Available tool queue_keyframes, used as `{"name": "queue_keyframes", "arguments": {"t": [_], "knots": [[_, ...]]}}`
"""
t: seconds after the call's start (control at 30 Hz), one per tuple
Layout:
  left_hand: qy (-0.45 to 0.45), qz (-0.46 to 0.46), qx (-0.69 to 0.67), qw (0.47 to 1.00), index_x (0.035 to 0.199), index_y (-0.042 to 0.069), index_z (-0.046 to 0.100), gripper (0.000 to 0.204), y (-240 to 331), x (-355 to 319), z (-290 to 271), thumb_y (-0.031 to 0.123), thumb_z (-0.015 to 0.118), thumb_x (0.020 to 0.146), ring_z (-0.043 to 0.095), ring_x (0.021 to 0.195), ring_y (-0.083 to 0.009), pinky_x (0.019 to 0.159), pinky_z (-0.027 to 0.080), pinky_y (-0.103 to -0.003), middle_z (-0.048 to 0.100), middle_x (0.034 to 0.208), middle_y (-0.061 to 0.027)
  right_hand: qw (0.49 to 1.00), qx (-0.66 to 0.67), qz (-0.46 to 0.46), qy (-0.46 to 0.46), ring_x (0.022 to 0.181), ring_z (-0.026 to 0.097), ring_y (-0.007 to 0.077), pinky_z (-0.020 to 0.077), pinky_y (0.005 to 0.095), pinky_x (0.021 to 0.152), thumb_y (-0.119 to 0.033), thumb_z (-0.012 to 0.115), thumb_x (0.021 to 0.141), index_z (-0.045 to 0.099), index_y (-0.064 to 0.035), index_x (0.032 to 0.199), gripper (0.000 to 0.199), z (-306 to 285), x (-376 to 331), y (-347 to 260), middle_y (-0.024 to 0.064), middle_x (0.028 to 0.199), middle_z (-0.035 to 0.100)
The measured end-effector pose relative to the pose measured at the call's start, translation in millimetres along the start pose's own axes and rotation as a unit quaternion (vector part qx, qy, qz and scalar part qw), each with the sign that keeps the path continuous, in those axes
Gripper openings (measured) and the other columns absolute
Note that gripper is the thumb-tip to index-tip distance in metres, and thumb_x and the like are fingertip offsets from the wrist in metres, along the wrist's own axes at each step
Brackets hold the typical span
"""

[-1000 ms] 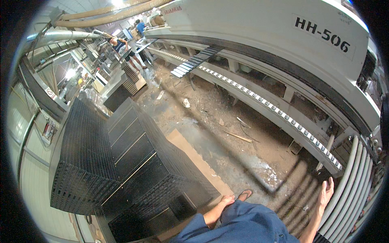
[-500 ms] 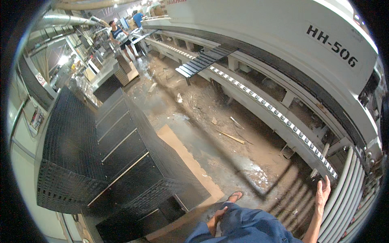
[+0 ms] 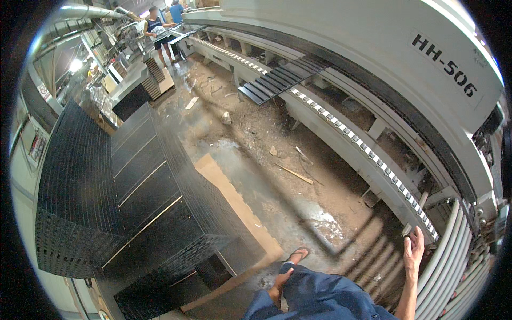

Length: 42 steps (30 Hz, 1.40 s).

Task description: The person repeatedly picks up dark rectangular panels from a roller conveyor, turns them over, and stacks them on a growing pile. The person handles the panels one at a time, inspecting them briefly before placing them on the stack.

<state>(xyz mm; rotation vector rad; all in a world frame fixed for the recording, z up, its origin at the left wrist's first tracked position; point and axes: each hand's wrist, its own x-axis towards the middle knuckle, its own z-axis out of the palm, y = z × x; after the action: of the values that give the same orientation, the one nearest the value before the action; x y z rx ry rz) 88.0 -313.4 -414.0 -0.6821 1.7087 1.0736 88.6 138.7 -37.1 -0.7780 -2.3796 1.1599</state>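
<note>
My right hand (image 3: 413, 248) is raised beside the near end of the long machine's conveyor chain (image 3: 368, 152), with thumb and fingers apart and nothing visible in it. A small dark machine part shows by the fingertips, and I cannot tell whether they touch it. Low against my trouser leg is my left hand (image 3: 280, 280), its fingers mostly hidden. Several black slats (image 3: 280, 80) lie side by side across the chain farther along. To my left stand tall stacks of black panels (image 3: 80, 208), with more black panels (image 3: 144, 176) laid beside them.
A large white machine housing (image 3: 373, 48) runs along the right, with grey pipes (image 3: 442, 256) near its end. Brown cardboard (image 3: 229, 192) lies under the panels. Scraps and a thin stick (image 3: 294, 174) litter the floor. Two people (image 3: 158, 34) stand at the far end.
The view has shifted slightly, so the machine and panels sit differently in it. My right hand stays by the chain's end, its fingers a little more spread. The far person's arms have moved.
</note>
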Motion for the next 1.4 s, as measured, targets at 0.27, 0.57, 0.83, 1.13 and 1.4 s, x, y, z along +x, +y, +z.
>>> {"name": "queue_keyframes", "arguments": {"t": [0.27, 0.57, 0.83, 1.13, 1.4], "knots": [[0.023, -0.012, 0.049, 0.998, 0.119, -0.012, 0.06, 0.103, -10, 12, 3, 0.08, 0.059, 0.073, 0.058, 0.119, -0.0375, 0.096, 0.045, -0.04, 0.061, 0.122, -0.029, 0.999, -0.007, 0.035, -0.003, 0.123, 0.053, 0.0317, 0.0449, 0.0408, 0.101, -0.015, 0.062, 0.092, 0.038, -0.0047, 0.146, 0.06, -4, -10, 17, 0.0151, 0.145, 0.044], [0.019, -0.028, 0.055, 0.998, 0.115, -0.013, 0.062, 0.108, 4, -8, -2, 0.085, 0.051, 0.073, 0.053, 0.125, -0.0406, 0.1, 0.042, -0.04, 0.059, 0.125, -0.0308, 0.999, 0.011, 0.048, -0.004, 0.122, 0.054, 0.0313, 0.0451, 0.0405, 0.101, -0.013, 0.063, 0.091, 0.038, -0.0047, 0.145, 0.06, -2, -22, 27, 0.0151, 0.145, 0.043], [0.036, -0.049, 0.036, 0.997, 0.119, -0.013, 0.06, 0.108, 4, -4, -6, 0.084, 0.055, 0.072, 0.054, 0.123, -0.0377, 0.098, 0.043, -0.041, 0.059, 0.126, -0.0286, 0.999, 0.013, 0.039, 0.006, 0.122, 0.054, 0.0299, 0.0455, 0.0405, 0.101, -0.013, 0.065, 0.088, 0.041, -0.0036, 0.143, 0.06, 13, -27, 28, 0.0147, 0.145, 0.044], [0.049, -0.065, 0.005, 0.997, 0.124, -0.013, 0.057, 0.111, 0, 5, 2, 0.084, 0.057, 0.07, 0.057, 0.12, -0.0352, 0.095, 0.045, -0.042, 0.06, 0.126, -0.0254, 1.0, -0.009, 0.021, 0.002, 0.119, 0.056, 0.0303, 0.0475, 0.0401, 0.1, -0.012, 0.066, 0.086, 0.042, -0.0026, 0.141, 0.06, 20, -19, 22, 0.0155, 0.143, 0.046], [-0.033, -0.015, -0.115, 0.993, 0.125, -0.011, 0.057, 0.112, -12, 2, -3, 0.086, 0.057, 0.069, 0.057, 0.116, -0.0315, 0.096, 0.044, -0.04, 0.061, 0.125, -0.0223, 0.999, -0.016, -0.001, -0.035, 0.117, 0.057, 0.0296, 0.0475, 0.0388, 0.099, -0.01, 0.065, 0.086, 0.043, -0.002, 0.14, 0.059, 39, -3, 1, 0.0154, 0.142, 0.046]]}}
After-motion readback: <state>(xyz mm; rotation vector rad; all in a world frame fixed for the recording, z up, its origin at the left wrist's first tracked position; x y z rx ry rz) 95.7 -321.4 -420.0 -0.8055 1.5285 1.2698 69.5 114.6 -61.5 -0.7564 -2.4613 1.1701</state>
